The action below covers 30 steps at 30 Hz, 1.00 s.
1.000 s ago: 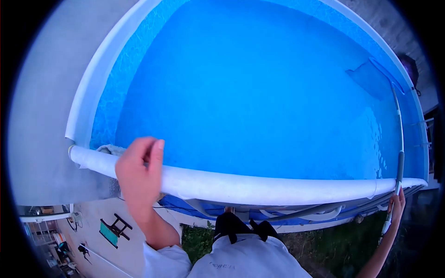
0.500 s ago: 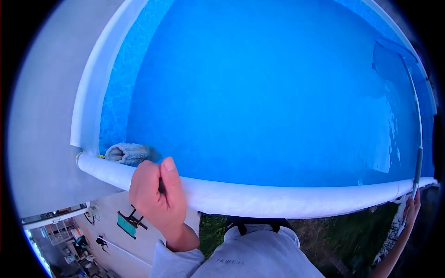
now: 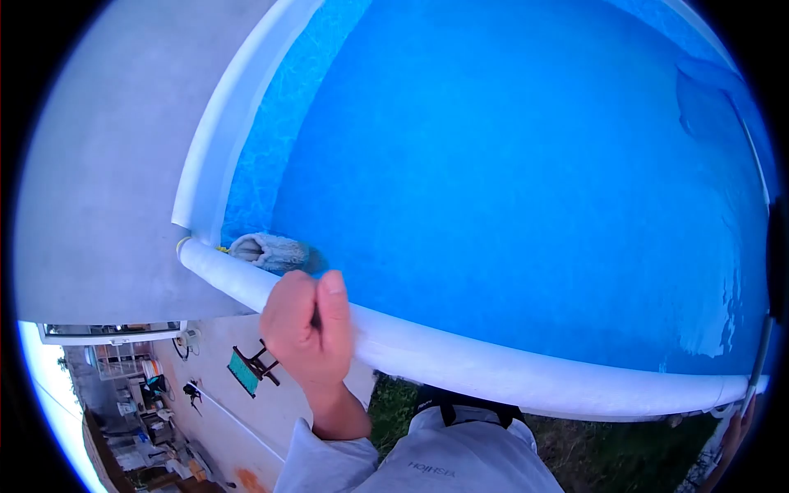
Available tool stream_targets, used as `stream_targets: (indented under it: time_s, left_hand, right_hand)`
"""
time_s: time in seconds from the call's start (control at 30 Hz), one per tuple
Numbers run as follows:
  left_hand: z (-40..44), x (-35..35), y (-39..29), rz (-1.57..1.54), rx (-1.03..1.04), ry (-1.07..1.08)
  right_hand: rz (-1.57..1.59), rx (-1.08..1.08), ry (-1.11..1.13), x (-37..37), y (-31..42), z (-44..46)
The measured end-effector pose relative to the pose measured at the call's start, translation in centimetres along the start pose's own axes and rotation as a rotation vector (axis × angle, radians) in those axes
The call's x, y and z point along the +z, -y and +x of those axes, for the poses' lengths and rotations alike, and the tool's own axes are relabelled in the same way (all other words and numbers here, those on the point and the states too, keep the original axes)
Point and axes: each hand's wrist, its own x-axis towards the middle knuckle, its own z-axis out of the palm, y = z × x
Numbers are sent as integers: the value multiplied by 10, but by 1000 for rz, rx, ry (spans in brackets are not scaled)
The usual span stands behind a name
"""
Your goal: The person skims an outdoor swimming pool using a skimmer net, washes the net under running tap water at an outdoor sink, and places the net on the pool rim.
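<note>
My left hand [image 3: 308, 329] is closed in a fist, its thumb pressed along the curled fingers, over the white padded rim [image 3: 460, 366] of a blue pool. I see nothing in that fist. Just beyond it, a grey fluffy cloth-like roll [image 3: 269, 252] sits in the water against the rim, with a bit of yellow at its end. At the far right edge my right hand [image 3: 734, 435], dim and partly cut off, has its fingers round a long pole [image 3: 762, 349]. The pole runs up along the pool's right side to a blue net [image 3: 708, 99] at the water.
Pool water [image 3: 493, 189] fills most of the view. A grey surface [image 3: 107, 181] lies left of the pool. Below stand a small green-seated stool [image 3: 243, 372] and cluttered shelves [image 3: 123, 361]. Grass [image 3: 633, 444] lies beside my legs.
The view has turned left and tilted, so the pool's left corner and the stool sit further right. My left fist stays closed near the rim; my right hand slips towards the picture's edge.
</note>
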Motion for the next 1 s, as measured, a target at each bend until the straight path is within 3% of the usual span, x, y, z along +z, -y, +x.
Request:
stream_targets:
  time_s: [0.1, 0.17, 0.23, 0.43, 0.53, 0.7, 0.83, 0.97, 1.0]
  left_hand:
    - [0, 2, -14, -11, -137, -26]
    - [1, 4, -13, -46, -89, 18]
    - [0, 6, -14, 7, -103, -49]
    - [0, 10, -21, 73, -175, -58]
    - [-2, 9, -19, 95, -183, -83]
    - [-1, 8, -18, 63, -186, -93]
    - [-2, 5, -14, 103, -201, -85]
    - [-3, 4, -14, 102, -175, -64]
    - [-2, 4, -14, 121, -152, -53]
  right_hand:
    - [106, -24, -124, 3, 4, -3]
    - [227, -65, -217, 10, 12, -1]
    - [-124, 141, 203, 12, 62, -2]
    - [-125, 176, 233, 6, 49, 3]
    - [-52, 96, 315, 0, 46, 8]
    - [-224, 239, 372, -5, 55, 15]
    - [-277, 235, 423, -6, 66, 25]
    - [-356, 191, 453, -20, 47, 38]
    - [-506, -158, 484, -16, 44, 46]
